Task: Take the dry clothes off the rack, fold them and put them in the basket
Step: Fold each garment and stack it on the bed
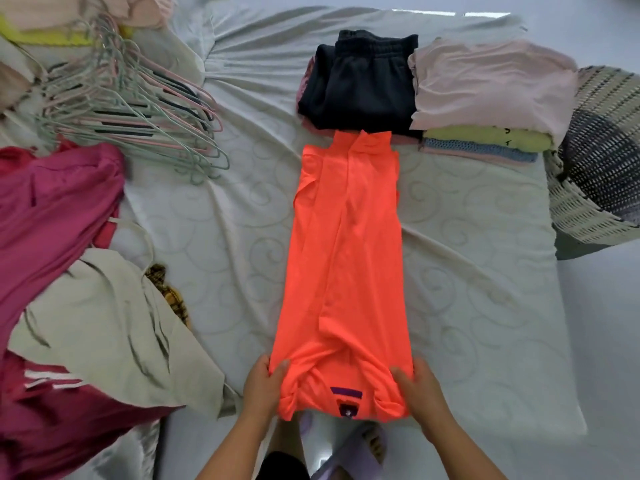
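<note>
We hold the orange shirt by its near end, our left hand pinching one corner and our right hand the other, hands apart. The shirt lies in a long narrow strip on the bed sheet (sides already folded in). Its far end touches the dark shorts, and the basket sits at the right edge.

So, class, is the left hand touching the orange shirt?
Touching. The head view shows the left hand pinching the near corner of the orange shirt, thumb on top of the fabric.
</note>
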`<state>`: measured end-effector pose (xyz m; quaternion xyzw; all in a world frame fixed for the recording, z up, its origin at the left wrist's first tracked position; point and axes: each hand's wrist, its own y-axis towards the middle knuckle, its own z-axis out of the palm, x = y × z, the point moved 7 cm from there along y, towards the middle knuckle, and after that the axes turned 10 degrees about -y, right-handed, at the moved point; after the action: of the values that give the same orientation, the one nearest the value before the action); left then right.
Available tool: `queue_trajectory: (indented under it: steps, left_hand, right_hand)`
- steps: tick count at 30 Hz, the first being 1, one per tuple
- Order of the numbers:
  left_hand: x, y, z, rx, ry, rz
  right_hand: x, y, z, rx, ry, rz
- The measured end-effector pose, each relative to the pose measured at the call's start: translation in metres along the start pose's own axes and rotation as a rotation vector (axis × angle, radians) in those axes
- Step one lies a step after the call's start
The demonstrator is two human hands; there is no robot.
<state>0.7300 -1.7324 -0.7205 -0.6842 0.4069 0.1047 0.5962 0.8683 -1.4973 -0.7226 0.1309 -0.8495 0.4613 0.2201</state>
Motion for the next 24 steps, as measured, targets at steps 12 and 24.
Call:
queue_trajectory:
  steps: [12,24]
  left_hand:
    - [-0.095,-0.032,-0.014,0.134,-0.369,-0.002]
    - [-0.291,0.148,0.061,0.339,-0.487,0.025]
  right_hand:
    - [0.058,-0.017,-0.065,0.146,0.507,-0.091]
    - [0.240,0.164,-0.115,0.076,0.620,-0.037]
